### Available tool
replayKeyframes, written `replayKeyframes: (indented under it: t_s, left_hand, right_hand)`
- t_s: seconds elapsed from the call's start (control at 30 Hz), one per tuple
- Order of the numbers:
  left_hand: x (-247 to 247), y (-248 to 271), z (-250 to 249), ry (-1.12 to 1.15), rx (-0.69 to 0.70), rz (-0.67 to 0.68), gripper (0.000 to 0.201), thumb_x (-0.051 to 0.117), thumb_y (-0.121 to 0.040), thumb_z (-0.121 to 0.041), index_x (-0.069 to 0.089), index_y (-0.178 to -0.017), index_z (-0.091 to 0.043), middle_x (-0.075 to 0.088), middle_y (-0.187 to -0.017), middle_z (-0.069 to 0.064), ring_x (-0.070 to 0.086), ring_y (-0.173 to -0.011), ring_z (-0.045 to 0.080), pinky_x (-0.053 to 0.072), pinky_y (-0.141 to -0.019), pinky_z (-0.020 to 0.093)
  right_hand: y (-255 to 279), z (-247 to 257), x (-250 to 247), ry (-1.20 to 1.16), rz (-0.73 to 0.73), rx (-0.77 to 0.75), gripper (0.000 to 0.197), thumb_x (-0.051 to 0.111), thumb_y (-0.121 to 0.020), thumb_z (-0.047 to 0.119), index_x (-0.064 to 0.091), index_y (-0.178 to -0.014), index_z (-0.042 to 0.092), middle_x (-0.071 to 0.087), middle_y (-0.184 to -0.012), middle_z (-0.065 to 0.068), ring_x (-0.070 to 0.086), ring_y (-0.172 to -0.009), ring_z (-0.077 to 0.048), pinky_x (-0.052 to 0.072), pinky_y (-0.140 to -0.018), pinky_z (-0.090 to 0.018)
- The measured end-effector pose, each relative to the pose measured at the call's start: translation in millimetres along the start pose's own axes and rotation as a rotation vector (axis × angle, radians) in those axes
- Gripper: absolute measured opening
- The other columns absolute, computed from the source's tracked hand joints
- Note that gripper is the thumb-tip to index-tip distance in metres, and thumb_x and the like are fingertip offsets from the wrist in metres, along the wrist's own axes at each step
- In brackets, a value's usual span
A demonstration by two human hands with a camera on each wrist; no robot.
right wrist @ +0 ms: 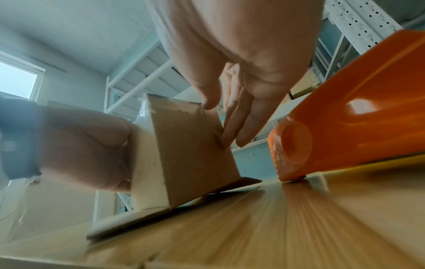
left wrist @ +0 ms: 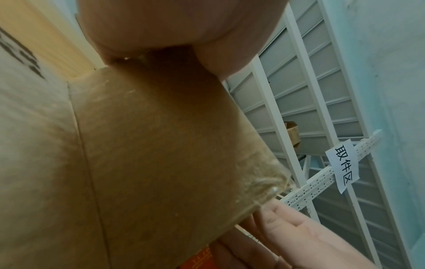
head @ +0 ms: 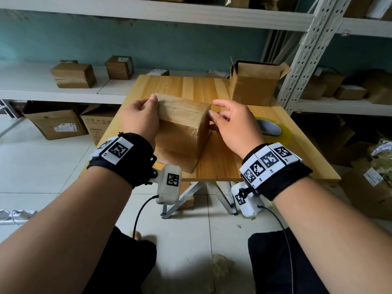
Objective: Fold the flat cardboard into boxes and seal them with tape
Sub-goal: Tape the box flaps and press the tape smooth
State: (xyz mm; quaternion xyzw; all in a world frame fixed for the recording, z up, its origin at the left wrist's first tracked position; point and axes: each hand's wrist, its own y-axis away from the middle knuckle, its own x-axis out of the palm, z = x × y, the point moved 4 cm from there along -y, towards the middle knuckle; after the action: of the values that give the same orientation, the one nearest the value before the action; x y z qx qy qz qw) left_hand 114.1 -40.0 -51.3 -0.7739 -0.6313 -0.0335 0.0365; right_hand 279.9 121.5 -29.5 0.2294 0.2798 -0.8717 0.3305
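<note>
A brown cardboard box (head: 182, 124) with clear tape over its top seam stands on a flat cardboard sheet (head: 174, 160) on the wooden table (head: 222, 162). My left hand (head: 142, 115) grips the box's upper left edge, with the thumb lying on top. In the left wrist view the box (left wrist: 149, 145) fills the frame. My right hand (head: 231, 124) rests against the right face. In the right wrist view its fingers (right wrist: 241, 123) lie straight along the box (right wrist: 190, 145) and its thumb touches the top corner. The left hand (right wrist: 87, 149) presses the opposite side.
A tape roll (head: 270, 129) in an orange dispenser (right wrist: 356, 109) lies on the table just right of my right hand. An open-topped box (head: 252, 83) stands at the table's back right corner. White shelves (head: 63, 90) with small boxes run behind and to the right.
</note>
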Motion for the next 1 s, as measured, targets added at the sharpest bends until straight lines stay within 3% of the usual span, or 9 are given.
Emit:
replayKeyframes:
  t_s: [0.23,0.37,0.5,0.57,0.67,0.73,0.83,0.9,1.0]
  left_hand:
    - [0,-2,0,0.0,-0.016,0.004,0.029,0.066,-0.101,-0.042,0.071,-0.118,-0.019,0.067,-0.094,-0.008,0.061,-0.086,0.006,0.049,-0.072,0.021]
    - [-1,-3,-2,-0.021,-0.016,-0.002,0.035,0.064,-0.102,-0.041,0.069,-0.126,-0.017,0.067,-0.099,-0.007,0.062,-0.091,0.008,0.048,-0.072,0.021]
    - [0,-1,-3,-0.075,-0.005,0.015,0.048,0.066,-0.1,-0.044,0.063,-0.139,-0.017,0.068,-0.123,0.001,0.065,-0.109,0.017,0.052,-0.08,0.026]
    - [0,-1,-3,-0.12,0.0,0.016,0.05,0.074,-0.092,-0.045,0.064,-0.132,-0.018,0.069,-0.117,0.002,0.068,-0.1,0.017,0.055,-0.076,0.029]
    - [-3,-1,-5,-0.121,-0.062,0.042,0.062,0.084,-0.07,-0.046,0.067,-0.12,-0.014,0.069,-0.1,0.002,0.068,-0.086,0.018,0.058,-0.073,0.034]
    - [-5,1,-8,-0.103,-0.108,0.063,0.067,0.08,-0.058,-0.049,0.067,-0.114,-0.016,0.068,-0.097,0.003,0.067,-0.085,0.021,0.059,-0.075,0.037]
    - [-6,4,-11,-0.093,-0.141,0.069,0.059,0.075,-0.053,-0.054,0.06,-0.102,-0.026,0.068,-0.105,0.006,0.07,-0.097,0.026,0.061,-0.091,0.051]
    - [-7,6,-11,-0.092,-0.154,0.064,0.055,0.074,-0.058,-0.052,0.058,-0.103,-0.026,0.068,-0.11,0.008,0.07,-0.101,0.028,0.06,-0.093,0.053]
    - [-6,9,-12,-0.09,-0.151,0.056,0.036,0.072,-0.069,-0.045,0.06,-0.097,-0.027,0.067,-0.105,0.006,0.07,-0.104,0.03,0.06,-0.095,0.054]
  right_hand:
    - [-1,-1,7,0.036,-0.057,-0.009,0.017,0.06,-0.105,0.035,0.071,-0.104,0.021,0.074,-0.094,0.006,0.071,-0.088,-0.013,0.061,-0.083,-0.044]
    - [2,4,10,0.071,-0.036,-0.034,0.026,0.055,-0.107,0.038,0.072,-0.105,0.019,0.072,-0.093,0.006,0.067,-0.087,-0.012,0.06,-0.08,-0.04]
    - [8,12,16,0.059,0.082,0.019,0.057,0.037,-0.109,0.057,0.049,-0.069,0.018,0.045,-0.05,0.012,0.043,-0.05,-0.006,0.036,-0.051,-0.028]
    - [12,13,19,0.035,0.121,0.065,0.063,0.033,-0.105,0.068,0.052,-0.075,0.017,0.044,-0.055,0.011,0.048,-0.056,-0.01,0.039,-0.056,-0.029]
    - [13,11,22,0.026,0.159,0.081,0.076,0.035,-0.095,0.083,0.065,-0.119,0.017,0.069,-0.099,0.003,0.064,-0.094,-0.014,0.05,-0.084,-0.035]
    - [11,8,21,0.033,0.128,0.049,0.067,0.043,-0.095,0.081,0.065,-0.103,0.018,0.063,-0.083,0.01,0.059,-0.078,-0.006,0.046,-0.072,-0.027]
    - [12,12,17,0.036,0.111,-0.002,0.059,0.056,-0.093,0.075,0.068,-0.08,0.02,0.054,-0.059,0.008,0.054,-0.056,-0.017,0.04,-0.055,-0.029]
    - [12,14,17,0.056,0.141,-0.027,0.059,0.056,-0.087,0.081,0.073,-0.088,0.024,0.064,-0.064,0.007,0.06,-0.06,-0.021,0.048,-0.055,-0.036]
    - [9,12,21,0.084,0.167,-0.044,0.076,0.052,-0.079,0.091,0.076,-0.108,0.025,0.077,-0.084,-0.007,0.071,-0.077,-0.032,0.06,-0.069,-0.052]
